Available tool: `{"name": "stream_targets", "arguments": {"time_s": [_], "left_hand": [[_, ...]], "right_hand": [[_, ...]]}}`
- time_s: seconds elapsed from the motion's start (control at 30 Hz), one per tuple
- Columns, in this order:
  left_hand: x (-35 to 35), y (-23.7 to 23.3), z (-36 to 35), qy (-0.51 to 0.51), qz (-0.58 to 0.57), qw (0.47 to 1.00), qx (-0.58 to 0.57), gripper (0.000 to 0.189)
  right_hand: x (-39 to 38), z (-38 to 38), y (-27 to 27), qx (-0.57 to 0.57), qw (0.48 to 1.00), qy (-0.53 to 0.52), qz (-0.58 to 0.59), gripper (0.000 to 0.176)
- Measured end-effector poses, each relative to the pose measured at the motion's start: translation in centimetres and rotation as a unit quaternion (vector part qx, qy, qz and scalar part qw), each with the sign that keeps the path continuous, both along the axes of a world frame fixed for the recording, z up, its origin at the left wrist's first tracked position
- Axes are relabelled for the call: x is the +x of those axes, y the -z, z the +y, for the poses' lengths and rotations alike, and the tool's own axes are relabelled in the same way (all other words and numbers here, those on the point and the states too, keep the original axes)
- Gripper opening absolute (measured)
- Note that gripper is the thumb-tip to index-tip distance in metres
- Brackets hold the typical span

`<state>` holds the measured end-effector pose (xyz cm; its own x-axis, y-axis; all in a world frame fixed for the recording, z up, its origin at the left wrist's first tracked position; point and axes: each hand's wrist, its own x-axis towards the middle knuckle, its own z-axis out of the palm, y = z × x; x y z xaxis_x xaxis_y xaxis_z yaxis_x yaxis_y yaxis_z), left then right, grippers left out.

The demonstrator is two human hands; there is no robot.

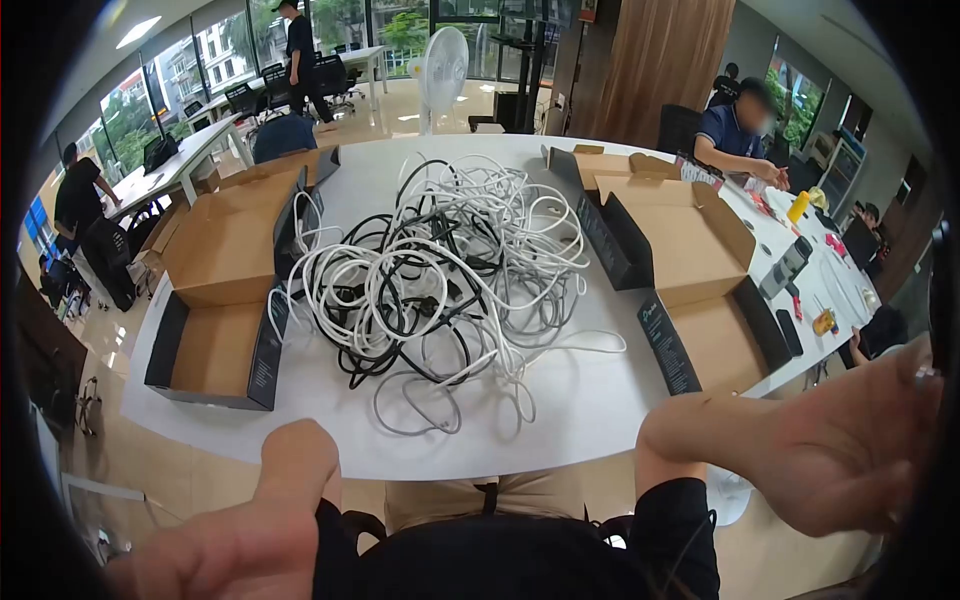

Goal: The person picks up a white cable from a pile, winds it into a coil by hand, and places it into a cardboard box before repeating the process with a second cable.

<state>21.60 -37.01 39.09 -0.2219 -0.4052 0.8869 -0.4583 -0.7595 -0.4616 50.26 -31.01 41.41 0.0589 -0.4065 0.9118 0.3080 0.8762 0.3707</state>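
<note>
My left hand (215, 548) is raised close to the camera at the lower left, blurred and partly cut off by the dark rim; it looks open and holds nothing visible. At the right edge, also close to the lens, my right hand (845, 450) shows its palm side, apparently open, with fingertips cut off. Both hands are apart from the table. On the white table (590, 440) lies a tangled heap of white cables (390, 290), black cables (365, 365) and grey cables (455, 420). An open cardboard box (215, 345) stands left of the heap, another open box (715, 335) right of it.
More open boxes stand behind at the far left (322, 165) and far right (590, 165). A seated person (735, 135) works at the right-hand table, among tools and a yellow bottle (798, 207). A white fan (443, 75) stands beyond; other people are further back.
</note>
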Motion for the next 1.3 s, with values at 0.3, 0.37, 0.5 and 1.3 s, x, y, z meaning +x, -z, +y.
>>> {"name": "stream_targets", "arguments": {"time_s": [0.3, 0.37, 0.5, 1.3], "left_hand": [[-3.2, 5.8, 5.0, -0.195, -0.164, 0.942, -0.219, 0.003], [-4.2, 6.5, 7.1, -0.34, -0.071, 0.88, -0.322, 0.011], [-5.3, 6.6, 11.4, -0.369, 0.073, 0.807, -0.456, 0.008], [-7.1, 10.5, 17.9, -0.537, 0.486, 0.487, -0.489, 0.037]], "right_hand": [[-9.3, 8.1, 5.3, -0.388, 0.902, -0.136, -0.131, 0.024], [-11.0, 11.3, 6.7, -0.496, 0.832, -0.149, -0.199, 0.018], [-12.0, 18.8, 11.2, -0.474, 0.849, 0.091, -0.217, 0.016], [-4.9, 27.5, 17.3, -0.607, 0.755, 0.233, -0.088, 0.018]]}}
